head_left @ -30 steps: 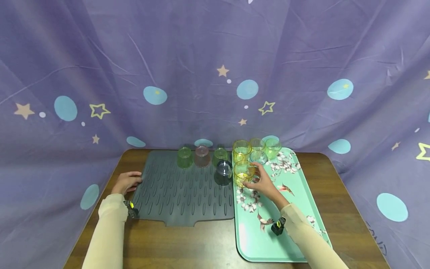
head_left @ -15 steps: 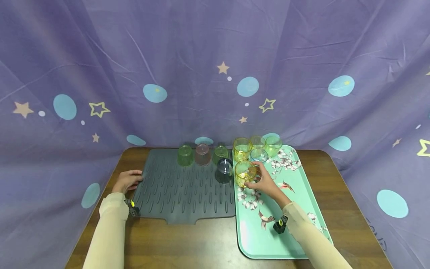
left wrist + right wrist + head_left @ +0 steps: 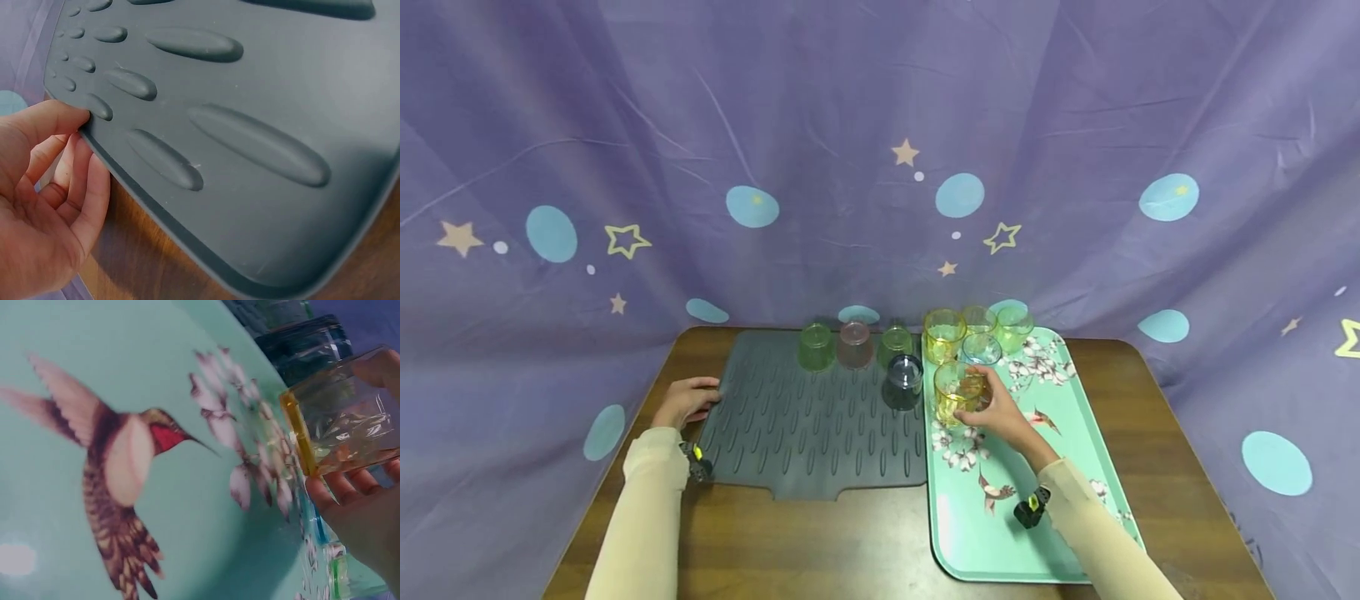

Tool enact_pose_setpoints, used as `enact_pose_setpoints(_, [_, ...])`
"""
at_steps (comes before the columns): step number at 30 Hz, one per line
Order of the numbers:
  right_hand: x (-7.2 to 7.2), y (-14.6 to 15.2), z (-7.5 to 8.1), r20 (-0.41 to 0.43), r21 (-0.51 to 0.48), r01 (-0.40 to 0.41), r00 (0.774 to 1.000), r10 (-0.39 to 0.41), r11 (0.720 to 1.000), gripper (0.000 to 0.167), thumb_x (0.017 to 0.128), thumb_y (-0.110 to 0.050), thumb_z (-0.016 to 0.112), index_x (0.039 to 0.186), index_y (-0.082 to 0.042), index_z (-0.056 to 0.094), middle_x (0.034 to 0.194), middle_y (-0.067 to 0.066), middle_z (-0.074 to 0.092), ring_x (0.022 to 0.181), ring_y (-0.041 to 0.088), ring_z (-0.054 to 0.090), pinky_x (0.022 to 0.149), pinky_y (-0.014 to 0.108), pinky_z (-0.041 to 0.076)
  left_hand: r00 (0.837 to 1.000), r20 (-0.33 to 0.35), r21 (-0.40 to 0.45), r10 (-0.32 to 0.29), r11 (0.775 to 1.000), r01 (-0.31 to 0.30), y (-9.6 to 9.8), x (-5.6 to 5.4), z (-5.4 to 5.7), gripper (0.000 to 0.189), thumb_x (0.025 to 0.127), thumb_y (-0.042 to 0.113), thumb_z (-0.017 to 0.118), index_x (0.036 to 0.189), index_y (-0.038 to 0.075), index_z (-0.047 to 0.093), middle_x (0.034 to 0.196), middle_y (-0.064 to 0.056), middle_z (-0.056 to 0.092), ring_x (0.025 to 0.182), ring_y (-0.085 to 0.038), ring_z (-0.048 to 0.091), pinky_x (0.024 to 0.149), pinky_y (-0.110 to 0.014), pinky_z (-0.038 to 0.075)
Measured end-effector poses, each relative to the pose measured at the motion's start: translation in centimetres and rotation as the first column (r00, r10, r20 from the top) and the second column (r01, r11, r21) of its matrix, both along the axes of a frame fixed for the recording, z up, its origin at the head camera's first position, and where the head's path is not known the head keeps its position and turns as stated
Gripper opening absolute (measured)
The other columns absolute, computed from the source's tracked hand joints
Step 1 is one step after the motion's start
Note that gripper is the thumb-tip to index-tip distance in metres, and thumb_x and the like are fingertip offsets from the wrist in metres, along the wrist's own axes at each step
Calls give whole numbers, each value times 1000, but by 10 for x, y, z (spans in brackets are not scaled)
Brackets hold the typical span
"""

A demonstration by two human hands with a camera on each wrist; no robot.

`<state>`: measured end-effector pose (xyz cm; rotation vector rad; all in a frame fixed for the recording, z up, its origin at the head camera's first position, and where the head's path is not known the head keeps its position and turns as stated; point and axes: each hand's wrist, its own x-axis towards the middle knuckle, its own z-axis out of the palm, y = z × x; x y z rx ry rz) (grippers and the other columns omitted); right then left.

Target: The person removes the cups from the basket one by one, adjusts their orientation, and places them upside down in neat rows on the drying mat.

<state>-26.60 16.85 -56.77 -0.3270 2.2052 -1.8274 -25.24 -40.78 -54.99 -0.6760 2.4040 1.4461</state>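
Observation:
In the head view my right hand [image 3: 1000, 417] holds a clear yellow glass [image 3: 951, 406] upright over the left side of the green tray [image 3: 1000, 542]. Thumb and fingers wrap its sides in the right wrist view; whether the base touches the tray I cannot tell. My left hand [image 3: 47, 187] pinches the left edge of a dark grey drying mat [image 3: 797, 433], thumb on top and fingers curled at its side. Upside down on the mat stand a dark blue glass [image 3: 902, 383], a pink glass [image 3: 854, 346] and two green ones.
At the tray's back stand another yellow glass [image 3: 944, 337], a blue-rimmed glass [image 3: 981, 350], a green glass [image 3: 1015, 331] and a pale yellowish one [image 3: 979, 319]. The mat and tray lie side by side on a wooden table [image 3: 805, 550]. A purple curtain [image 3: 820, 208] hangs behind.
The yellow glass in my right hand has shifted slightly right, away from the dark blue glass. My left hand stays at the mat's edge. The head view has moved a little.

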Motion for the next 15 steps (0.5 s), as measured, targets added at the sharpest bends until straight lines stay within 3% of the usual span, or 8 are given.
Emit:
enact_pose_setpoints(5, [4,6,7,45,-214,7,999,3,977,70,92,-3,71,150,-6,31,142,26,43,116,18,60,90,29,55,1000,-6,5,-3,1000,3,-1,2,0,50,92,12,68,138,-3,55,98,3,61,84,-12,58,70,-25,56])
enact_pose_setpoints(7, [4,8,12,68,-335,-16,997,41,942,63,97,-3,63,151,-6,30,141,18,44,122,21,60,94,30,54,1000,-4,10,2,1000,-2,-2,2,-1,51,91,12,69,138,-2,56,97,4,61,84,-12,58,70,-25,56])
enact_pose_setpoints(10, [3,12,23,92,-494,-49,990,108,868,58,103,-3,50,156,-5,25,138,7,49,128,21,59,101,31,51,1000,-1,9,8,1000,-8,-2,0,-1,51,91,13,69,138,-1,56,95,6,61,83,-11,58,70,-25,56])
enact_pose_setpoints(12, [1,14,30,88,-565,-69,986,143,823,57,105,-4,43,158,-4,23,135,1,53,130,22,58,102,31,51,1000,-11,10,-7,1000,7,-2,1,0,51,92,13,68,139,-2,55,94,6,61,83,-11,58,70,-25,55])
enact_pose_setpoints(15, [-2,12,41,82,-628,-66,985,151,775,57,105,-4,38,160,-6,22,135,1,57,124,19,61,100,32,52,1000,-23,9,-10,1000,10,0,1,1,50,92,12,68,138,-3,55,92,7,61,83,-11,58,69,-24,55])
